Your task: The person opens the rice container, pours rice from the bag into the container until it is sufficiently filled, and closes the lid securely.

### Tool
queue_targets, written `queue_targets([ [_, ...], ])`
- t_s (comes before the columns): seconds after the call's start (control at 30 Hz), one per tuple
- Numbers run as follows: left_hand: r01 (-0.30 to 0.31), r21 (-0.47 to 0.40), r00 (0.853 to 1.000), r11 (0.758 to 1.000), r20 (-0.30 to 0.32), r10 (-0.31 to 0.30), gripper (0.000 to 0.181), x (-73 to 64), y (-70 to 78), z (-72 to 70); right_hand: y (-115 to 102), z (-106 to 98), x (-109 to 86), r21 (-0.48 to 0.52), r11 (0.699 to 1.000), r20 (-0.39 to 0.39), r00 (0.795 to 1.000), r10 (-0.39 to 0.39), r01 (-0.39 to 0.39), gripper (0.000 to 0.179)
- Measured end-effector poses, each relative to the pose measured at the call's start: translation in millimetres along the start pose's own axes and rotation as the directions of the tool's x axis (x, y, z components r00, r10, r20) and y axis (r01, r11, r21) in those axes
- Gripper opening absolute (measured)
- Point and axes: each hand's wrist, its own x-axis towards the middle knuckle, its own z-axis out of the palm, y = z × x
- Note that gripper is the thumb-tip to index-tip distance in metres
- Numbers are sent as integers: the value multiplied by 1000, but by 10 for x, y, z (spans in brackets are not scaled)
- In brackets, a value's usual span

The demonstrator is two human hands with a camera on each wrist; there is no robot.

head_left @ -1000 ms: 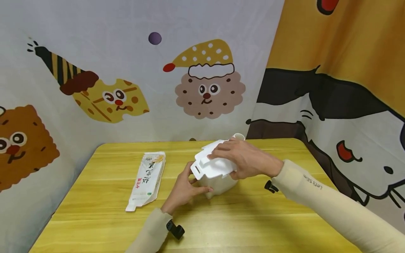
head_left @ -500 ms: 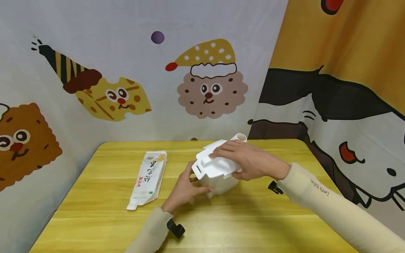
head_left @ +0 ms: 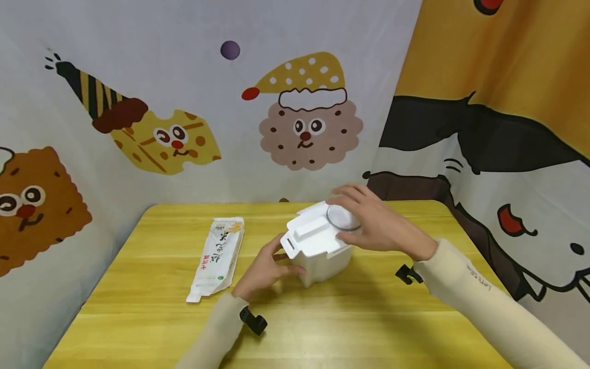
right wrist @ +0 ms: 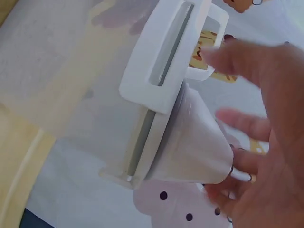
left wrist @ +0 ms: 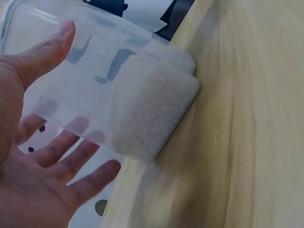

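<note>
A translucent container [head_left: 322, 269] of white grain stands upright on the table, with a white lid [head_left: 315, 233] on top. A small whitish cup [right wrist: 197, 142] sits against the lid, its wide end towards it. My left hand [head_left: 265, 271] holds the container's left side; in the left wrist view its thumb lies along one face, and some fingertips show through the wall. Around the cup hovers my right hand [head_left: 378, 220], fingers loose and spread. The right wrist view shows a gap between palm and cup, with the fingers blurred; contact cannot be told.
A flattened white packet [head_left: 216, 259] with black and red print lies left of the container. The wooden table [head_left: 152, 328] ends at a hanging cloth [head_left: 193, 61] printed with cartoon figures. A patterned orange curtain [head_left: 516, 56] hangs on the right.
My right hand has moved from across the lid to around the cup. The cup's open end showed behind the hand before; now its round outline shows over the lid. My left hand stays on the container.
</note>
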Motion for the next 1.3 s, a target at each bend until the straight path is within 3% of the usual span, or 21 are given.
queue_targets([
  [0.2, 21, -53, 999, 998, 36, -19, 78, 63, -1, -41, 80, -7, 16, 95, 978, -59, 980, 192, -186, 60],
  [0.33, 39, -61, 999, 997, 22, -38, 78, 58, 12, -45, 119, -7, 30, 163, 959, -31, 970, 239, -231, 60],
  [0.73, 53, -40, 996, 998, -67, -55, 74, 11, 43, -19, 185, -1, 95, 207, 954, 3, 975, 222, -217, 59],
  [1.0, 18, 15, 990, 1000, -138, -16, 68, -57, 46, 161, 327, 20, 144, 276, 947, 31, 986, 161, -163, 58],
  [1.3, 53, 143, 976, 988, -214, -21, 64, -146, 173, 346, 467, 80, 197, 367, 921, 60, 991, 120, -134, 55],
])
